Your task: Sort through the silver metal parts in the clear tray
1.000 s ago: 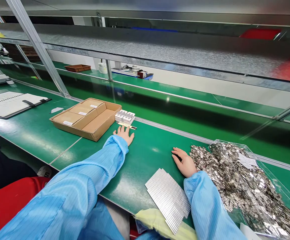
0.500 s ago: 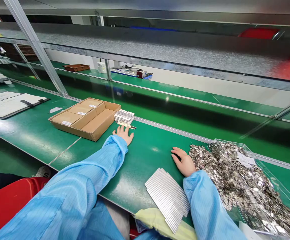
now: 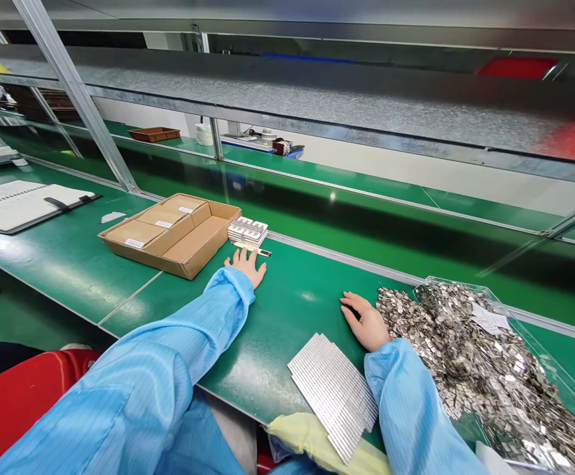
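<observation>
My left hand (image 3: 247,264) lies flat and open on the green bench, fingers pointing at a thin strip (image 3: 251,249) in front of a small stack of white trays (image 3: 247,231). My right hand (image 3: 366,321) rests open on the bench, its edge against a big heap of small shiny metal parts (image 3: 470,356). A stack of ribbed silver strips (image 3: 333,389) lies near the front edge, just left of my right sleeve. Both arms wear light blue sleeves.
A shallow cardboard box (image 3: 173,232) with smaller labelled boxes inside stands left of the trays. An open binder (image 3: 20,206) lies far left. A slanted metal post (image 3: 74,92) and a conveyor belt (image 3: 366,218) run behind. A red stool (image 3: 14,402) sits below left.
Both hands stay where they were. Only the view shifts slightly, and a shoe on the floor at lower left has moved.
</observation>
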### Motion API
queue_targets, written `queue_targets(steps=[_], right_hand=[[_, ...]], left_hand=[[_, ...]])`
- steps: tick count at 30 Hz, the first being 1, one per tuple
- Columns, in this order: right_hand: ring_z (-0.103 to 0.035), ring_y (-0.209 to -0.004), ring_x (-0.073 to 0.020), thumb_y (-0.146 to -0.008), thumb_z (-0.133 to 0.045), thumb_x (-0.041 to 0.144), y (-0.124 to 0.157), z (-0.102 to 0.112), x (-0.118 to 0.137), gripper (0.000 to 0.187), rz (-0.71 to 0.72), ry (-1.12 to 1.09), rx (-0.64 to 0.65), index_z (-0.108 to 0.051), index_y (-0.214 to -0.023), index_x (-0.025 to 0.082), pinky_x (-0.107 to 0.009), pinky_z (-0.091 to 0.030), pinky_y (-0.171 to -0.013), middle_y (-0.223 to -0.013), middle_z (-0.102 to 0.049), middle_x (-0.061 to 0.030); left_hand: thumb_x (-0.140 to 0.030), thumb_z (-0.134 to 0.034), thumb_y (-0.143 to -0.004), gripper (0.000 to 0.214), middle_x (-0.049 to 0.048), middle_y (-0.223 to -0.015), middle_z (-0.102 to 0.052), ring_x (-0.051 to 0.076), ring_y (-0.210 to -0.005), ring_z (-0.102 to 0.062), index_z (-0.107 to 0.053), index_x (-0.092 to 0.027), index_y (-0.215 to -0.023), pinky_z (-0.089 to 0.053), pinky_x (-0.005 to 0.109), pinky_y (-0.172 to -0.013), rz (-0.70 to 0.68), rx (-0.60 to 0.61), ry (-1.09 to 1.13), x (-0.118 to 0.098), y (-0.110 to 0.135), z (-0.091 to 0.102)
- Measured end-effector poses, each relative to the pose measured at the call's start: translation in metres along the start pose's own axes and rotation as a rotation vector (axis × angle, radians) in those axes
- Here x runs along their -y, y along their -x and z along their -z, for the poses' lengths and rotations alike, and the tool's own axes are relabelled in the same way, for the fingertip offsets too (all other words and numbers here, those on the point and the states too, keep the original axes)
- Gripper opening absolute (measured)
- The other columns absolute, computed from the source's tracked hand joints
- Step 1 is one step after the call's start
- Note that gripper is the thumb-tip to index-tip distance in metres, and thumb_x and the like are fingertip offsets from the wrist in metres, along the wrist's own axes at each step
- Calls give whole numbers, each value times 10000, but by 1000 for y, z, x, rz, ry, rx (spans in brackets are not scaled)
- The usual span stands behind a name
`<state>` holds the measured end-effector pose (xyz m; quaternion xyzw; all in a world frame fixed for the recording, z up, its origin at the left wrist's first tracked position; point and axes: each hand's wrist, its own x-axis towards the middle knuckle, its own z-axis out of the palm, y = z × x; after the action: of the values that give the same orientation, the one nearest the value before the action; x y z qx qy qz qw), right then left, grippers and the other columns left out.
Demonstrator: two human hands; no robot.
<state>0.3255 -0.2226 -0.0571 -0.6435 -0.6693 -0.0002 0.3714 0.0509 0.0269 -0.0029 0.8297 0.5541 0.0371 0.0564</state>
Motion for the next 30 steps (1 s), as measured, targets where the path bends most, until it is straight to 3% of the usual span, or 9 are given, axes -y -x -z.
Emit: queue_targets(steps=[30], right_hand=[[-448, -1182, -267, -1130, -283, 770, -3, 1, 3, 734, 7, 31, -14, -652, -1116, 136, -449, -402, -1046, -1222, -510, -113]], left_hand=[[-586, -239, -935, 653, 47, -1591, -217, 254, -1465, -177, -322, -303, -1518, -191, 528, -1151, 3, -37, 18, -1, 0, -2]])
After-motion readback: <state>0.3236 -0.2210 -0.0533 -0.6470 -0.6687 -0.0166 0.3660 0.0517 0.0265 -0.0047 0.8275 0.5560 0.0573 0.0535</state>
